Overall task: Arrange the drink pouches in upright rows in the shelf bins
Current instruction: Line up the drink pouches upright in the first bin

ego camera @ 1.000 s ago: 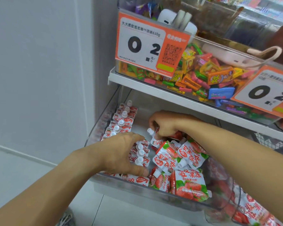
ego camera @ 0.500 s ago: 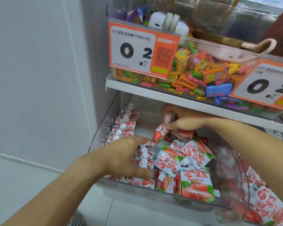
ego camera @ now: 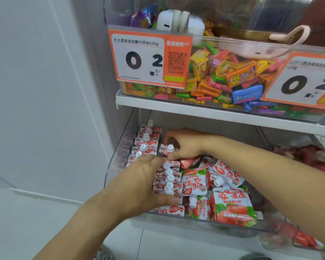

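Observation:
A clear shelf bin (ego camera: 118, 156) on the lower shelf holds red-and-white strawberry drink pouches with white caps. One upright row (ego camera: 147, 141) stands along the bin's left wall; a second upright row (ego camera: 169, 178) stands beside it. My left hand (ego camera: 141, 184) presses flat against the second row, thumb along its front. My right hand (ego camera: 186, 143) grips one pouch (ego camera: 167, 149) by its top at the far end of that row. Loose pouches (ego camera: 231, 205) lie flat in the bin's right part.
Above, a white shelf edge (ego camera: 195, 107) carries a clear bin of mixed candies (ego camera: 223, 76) with orange price tags (ego camera: 148, 57). A second bin with more pouches (ego camera: 308, 156) sits to the right. A white wall (ego camera: 36, 91) stands left.
My right hand has carried the lifted pouch left and down to the far end of the second row. My left hand stays pressed on that row.

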`<state>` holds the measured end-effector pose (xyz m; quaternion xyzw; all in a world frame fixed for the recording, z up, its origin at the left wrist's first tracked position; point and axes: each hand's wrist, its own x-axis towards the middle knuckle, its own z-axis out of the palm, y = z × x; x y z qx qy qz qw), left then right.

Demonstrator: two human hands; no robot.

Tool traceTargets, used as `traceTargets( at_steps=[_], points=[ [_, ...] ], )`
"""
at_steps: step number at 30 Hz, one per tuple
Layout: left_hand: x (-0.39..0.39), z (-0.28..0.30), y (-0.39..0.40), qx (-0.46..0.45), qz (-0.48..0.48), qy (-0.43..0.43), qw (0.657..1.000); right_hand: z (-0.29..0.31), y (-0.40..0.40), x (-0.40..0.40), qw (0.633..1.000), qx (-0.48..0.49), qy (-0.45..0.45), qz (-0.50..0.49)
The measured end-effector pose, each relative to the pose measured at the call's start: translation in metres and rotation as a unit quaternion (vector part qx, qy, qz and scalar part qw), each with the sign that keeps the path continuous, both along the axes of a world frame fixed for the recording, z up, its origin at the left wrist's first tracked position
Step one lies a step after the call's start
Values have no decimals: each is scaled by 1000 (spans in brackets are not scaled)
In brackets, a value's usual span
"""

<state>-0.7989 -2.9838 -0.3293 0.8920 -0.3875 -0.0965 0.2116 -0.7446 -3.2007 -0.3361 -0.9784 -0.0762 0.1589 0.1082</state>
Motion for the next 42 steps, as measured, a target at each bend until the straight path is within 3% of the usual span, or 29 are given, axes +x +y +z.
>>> traceTargets(
  at_steps=[2,4,7,9,13,17,21,27,31,34,36,39,42],
  points=[
    [-8,-3,11,14,32,-106,994,-4,-2,4,1000,30,-4,-6],
    [-10,-4,21,42,67,-133,988,-3,-4,6,998,65,20,-14],
    [-11,-4,25,50,66,-97,992,-1,-4,5,992,91,90,8],
    [-13,-1,24,47,62,-27,997,-1,-4,5,987,108,121,-2],
    [-11,-2,23,43,57,18,997,-2,-1,2,984,126,124,-18],
    [-12,-4,17,34,57,8,998,7,-3,-6,987,110,112,17],
    [-7,-6,11,24,43,-8,999,21,-28,-12,991,128,-17,-26],
    [9,2,-7,30,17,-24,999,10,-41,-34,993,25,110,-17],
    [19,2,-10,40,8,25,999,14,-47,-34,999,8,48,-21],
    [18,2,-9,39,7,24,999,24,-57,-37,996,64,-8,-58],
    [17,4,-10,9,22,11,1000,27,-59,-40,986,132,-5,-103],
    [20,5,-13,-57,71,-47,995,25,-60,-40,972,152,-94,-151],
    [21,10,-20,-132,122,-70,981,27,-53,-42,931,260,-137,-215]
  ],
)
